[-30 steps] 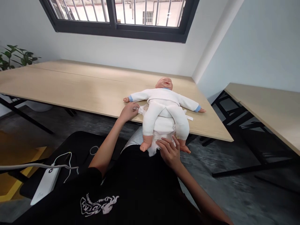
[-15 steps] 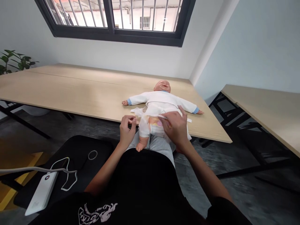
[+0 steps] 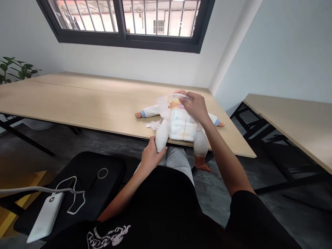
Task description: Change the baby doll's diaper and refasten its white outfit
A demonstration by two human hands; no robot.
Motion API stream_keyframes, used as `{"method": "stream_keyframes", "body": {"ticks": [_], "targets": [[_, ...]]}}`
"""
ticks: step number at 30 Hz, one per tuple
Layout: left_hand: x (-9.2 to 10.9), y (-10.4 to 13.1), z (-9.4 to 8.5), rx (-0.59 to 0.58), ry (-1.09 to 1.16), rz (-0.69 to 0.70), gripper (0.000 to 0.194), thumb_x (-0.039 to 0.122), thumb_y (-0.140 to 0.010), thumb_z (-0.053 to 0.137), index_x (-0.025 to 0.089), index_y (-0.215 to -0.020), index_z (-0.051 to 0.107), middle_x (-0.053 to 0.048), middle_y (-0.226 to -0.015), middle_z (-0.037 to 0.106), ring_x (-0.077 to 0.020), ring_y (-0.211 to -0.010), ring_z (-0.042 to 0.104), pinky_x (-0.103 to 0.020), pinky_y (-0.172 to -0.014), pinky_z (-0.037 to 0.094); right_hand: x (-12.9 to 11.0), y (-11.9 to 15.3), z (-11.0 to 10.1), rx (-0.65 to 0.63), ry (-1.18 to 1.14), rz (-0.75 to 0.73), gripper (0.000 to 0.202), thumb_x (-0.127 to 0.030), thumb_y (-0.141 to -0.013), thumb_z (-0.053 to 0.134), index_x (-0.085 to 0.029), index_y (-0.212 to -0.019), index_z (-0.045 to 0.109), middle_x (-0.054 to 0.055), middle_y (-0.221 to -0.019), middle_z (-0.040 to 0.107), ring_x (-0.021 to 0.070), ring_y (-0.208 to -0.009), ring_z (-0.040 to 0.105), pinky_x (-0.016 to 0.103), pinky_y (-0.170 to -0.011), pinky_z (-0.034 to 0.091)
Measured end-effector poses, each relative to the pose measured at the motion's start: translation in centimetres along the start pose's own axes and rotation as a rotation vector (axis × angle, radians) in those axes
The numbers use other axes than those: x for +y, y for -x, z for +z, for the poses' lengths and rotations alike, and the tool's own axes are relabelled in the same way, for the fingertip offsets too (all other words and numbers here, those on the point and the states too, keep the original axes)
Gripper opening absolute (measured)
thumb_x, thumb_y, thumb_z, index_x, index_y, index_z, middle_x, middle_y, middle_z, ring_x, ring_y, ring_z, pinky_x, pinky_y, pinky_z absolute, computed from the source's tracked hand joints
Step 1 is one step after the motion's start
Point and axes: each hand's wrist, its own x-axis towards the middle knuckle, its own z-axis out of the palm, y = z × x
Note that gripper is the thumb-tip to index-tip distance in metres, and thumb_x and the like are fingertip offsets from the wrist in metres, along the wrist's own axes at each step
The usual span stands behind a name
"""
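A baby doll (image 3: 161, 135) in white clothes with blue cuffs lies on its back at the table's front edge, its lower legs hanging over. My left hand (image 3: 152, 154) is wrapped round the doll's leg on the left, near the foot, which it hides. A white diaper (image 3: 183, 124) with a yellow and pink print is spread up between the legs and over the belly. Its upper edge is pinched in my right hand (image 3: 195, 105), raised over the doll's chest and covering most of the head. White diaper side material (image 3: 155, 125) lies on the table beside the doll's hip.
The wooden table (image 3: 85, 103) runs along the wall below a barred window. On a black chair (image 3: 88, 173) at the left rest a white power bank (image 3: 46, 216) with a cable and a beaded bracelet (image 3: 103, 173). A second table (image 3: 293, 117) stands at the right.
My right hand has moved up and away from me, raising the diaper's front over the doll's belly. My left hand has gone from a free pinch to holding the doll's leg.
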Motion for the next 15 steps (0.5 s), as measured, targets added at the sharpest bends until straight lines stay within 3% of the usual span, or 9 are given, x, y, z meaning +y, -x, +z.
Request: {"method": "stream_keyframes", "body": {"ticks": [3,8,11,13,15], "targets": [[-0.4,0.1,-0.1,0.006,-0.014,0.027,0.043,0.046,-0.091,0.068,0.026,-0.123,0.046,-0.009,-0.103,0.074,-0.0349,-0.094,0.075,-0.038,-0.071,0.054,1.9,-0.8,2.0,-0.099,-0.008,0.123,0.023,-0.027,-0.089,0.067,-0.017,-0.107,0.076,0.01,-0.111,0.075,0.0293,-0.105,0.067,0.041,-0.096,0.051],[-1.3,0.6,0.5,-0.006,0.005,0.042,0.045,0.047,-0.09,0.068,0.025,-0.123,0.047,-0.01,-0.104,0.073,-0.0343,-0.093,0.074,-0.04,-0.073,0.056,3.5,-0.8,3.7,-0.248,0.007,0.259,0.019,-0.033,-0.084,0.07,-0.015,-0.084,0.076,0.006,-0.086,0.073,0.0256,-0.09,0.066,0.033,-0.082,0.05],[-1.1,0.5,0.9,0.151,0.002,0.131,0.052,0.047,-0.088,0.072,0.021,-0.127,0.049,-0.016,-0.119,0.068,-0.036,-0.113,0.068,-0.047,-0.091,0.057,3.7,-0.9,3.7,-0.246,-0.018,0.268,0.016,-0.032,-0.08,0.072,-0.016,-0.082,0.074,0.005,-0.089,0.073,0.0243,-0.091,0.066,0.034,-0.083,0.05],[-0.2,-0.1,0.7,0.289,-0.024,0.26,0.054,0.048,-0.092,0.07,0.018,-0.133,0.05,-0.02,-0.132,0.062,-0.0363,-0.129,0.059,-0.051,-0.107,0.05,4.0,-1.3,3.8,-0.234,-0.035,0.269,0.015,-0.031,-0.078,0.075,-0.017,-0.082,0.074,0.006,-0.095,0.074,0.0245,-0.097,0.066,0.035,-0.087,0.051],[1.3,-1.4,0.0,0.321,-0.07,0.427,0.049,0.045,-0.1,0.059,0.018,-0.14,0.05,-0.021,-0.144,0.057,-0.0341,-0.143,0.049,-0.052,-0.12,0.04,4.4,-1.7,4.0,-0.226,-0.03,0.261,0.015,-0.03,-0.076,0.078,-0.017,-0.081,0.074,0.007,-0.097,0.074,0.0243,-0.098,0.067,0.036,-0.089,0.052]]}}
